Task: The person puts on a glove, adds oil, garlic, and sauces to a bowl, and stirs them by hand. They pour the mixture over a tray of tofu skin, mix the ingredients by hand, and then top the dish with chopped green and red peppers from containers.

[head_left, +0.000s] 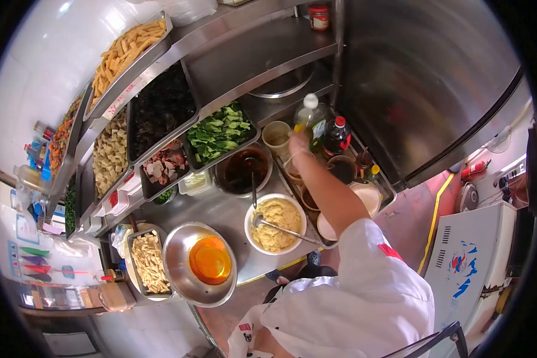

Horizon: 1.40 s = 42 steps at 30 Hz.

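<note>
My right arm reaches out to the seasoning tray [388, 200]. My right hand [298, 143] looks closed there, with a small yellow piece above the fingers; what it grips, I cannot make out. Right behind the hand stands a clear bottle [318, 128] with a white cap. A beige tub [275, 137] is just left of the hand, and a dark bottle [338, 138] with a red cap stands to the right. My left sleeve shows at the bottom edge; the left hand is out of view.
On the steel counter are a white bowl [298, 209] of yellow paste with a ladle, a pot [225, 186] of dark sauce, and a steel bowl [174, 250] of orange liquid. Trays of greens [218, 134] and other food line a shelf. A steel cabinet [426, 77] stands right.
</note>
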Tool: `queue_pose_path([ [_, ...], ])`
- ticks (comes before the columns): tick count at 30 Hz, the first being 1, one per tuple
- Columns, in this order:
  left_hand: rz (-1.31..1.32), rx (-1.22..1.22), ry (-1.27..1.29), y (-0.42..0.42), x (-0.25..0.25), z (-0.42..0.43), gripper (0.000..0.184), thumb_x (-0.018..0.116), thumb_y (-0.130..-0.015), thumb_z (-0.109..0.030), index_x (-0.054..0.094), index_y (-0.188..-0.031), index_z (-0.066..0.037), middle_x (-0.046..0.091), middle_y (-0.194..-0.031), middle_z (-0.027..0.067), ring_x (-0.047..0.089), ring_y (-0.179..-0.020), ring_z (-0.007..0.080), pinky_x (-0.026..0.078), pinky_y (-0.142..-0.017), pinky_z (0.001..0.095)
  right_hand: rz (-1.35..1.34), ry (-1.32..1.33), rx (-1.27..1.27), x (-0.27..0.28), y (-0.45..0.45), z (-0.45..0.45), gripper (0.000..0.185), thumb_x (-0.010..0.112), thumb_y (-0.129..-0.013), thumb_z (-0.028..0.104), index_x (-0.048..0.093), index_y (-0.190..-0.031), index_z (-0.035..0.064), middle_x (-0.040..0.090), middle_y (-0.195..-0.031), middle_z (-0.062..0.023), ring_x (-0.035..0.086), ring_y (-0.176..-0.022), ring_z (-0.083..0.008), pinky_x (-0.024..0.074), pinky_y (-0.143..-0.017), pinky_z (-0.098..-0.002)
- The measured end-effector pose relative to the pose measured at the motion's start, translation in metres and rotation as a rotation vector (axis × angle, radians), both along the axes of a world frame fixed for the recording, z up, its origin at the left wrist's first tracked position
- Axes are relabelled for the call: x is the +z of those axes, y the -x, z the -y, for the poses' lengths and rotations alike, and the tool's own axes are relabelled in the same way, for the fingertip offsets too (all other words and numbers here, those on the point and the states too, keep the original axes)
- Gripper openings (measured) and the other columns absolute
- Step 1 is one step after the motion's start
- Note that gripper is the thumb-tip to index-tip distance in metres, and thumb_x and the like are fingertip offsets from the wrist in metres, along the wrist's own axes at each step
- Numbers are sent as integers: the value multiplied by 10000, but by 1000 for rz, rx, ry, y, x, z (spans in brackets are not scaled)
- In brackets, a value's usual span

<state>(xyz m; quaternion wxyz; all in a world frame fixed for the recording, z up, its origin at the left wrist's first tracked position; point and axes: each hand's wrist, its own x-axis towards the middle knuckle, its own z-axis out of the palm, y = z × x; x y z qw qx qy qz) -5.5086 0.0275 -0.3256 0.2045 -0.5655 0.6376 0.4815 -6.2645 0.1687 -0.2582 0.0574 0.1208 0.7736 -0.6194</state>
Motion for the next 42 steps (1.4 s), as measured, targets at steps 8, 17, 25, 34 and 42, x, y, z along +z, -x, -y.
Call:
queue_pose_path([
  [8,-49,-47,-12,14,-9,10,225,510,-972,-270,618,-862,-107,577,-733,16,510,-654,126,437,-567,339,-428,-140,47,77,-81,-122,583,632,-883,361,532,-1334,5,601,-1301,-236,564,-1219,-386,421,-1029,-445],
  [17,-219,-55,39,-51,-1,19,239,507,-978,-284,618,-855,-112,573,-732,12,504,-657,125,435,-568,344,-173,-71,365,29,-15,-210,518,780,-808,387,673,-1177,40,710,-1089,-118,662,-1019,-195,488,-895,-371],
  [25,117,10,378,-116,-30,17,278,643,-874,-290,723,-1035,-77,736,-947,170,716,-902,299,567,-806,407,-36,-54,166,6,14,-185,542,691,-857,572,694,-1010,53,631,-828,-15,552,-718,-135,442,-672,-309],
  [34,225,-1120,407,-219,-57,-13,336,569,-896,-359,708,-1076,-113,732,-1044,134,691,-971,344,560,-858,394,-166,354,54,108,-22,-180,476,546,-990,514,644,-968,49,591,-886,-20,535,-809,-143,429,-759,-293],
  [42,227,-128,228,-138,-35,49,334,606,-893,-350,696,-1114,-117,713,-1076,176,680,-1006,351,538,-882,429,-616,-87,293,265,-139,-121,318,527,-1035,365,638,-1014,68,584,-855,24,478,-719,-52,380,-608,-225],
])
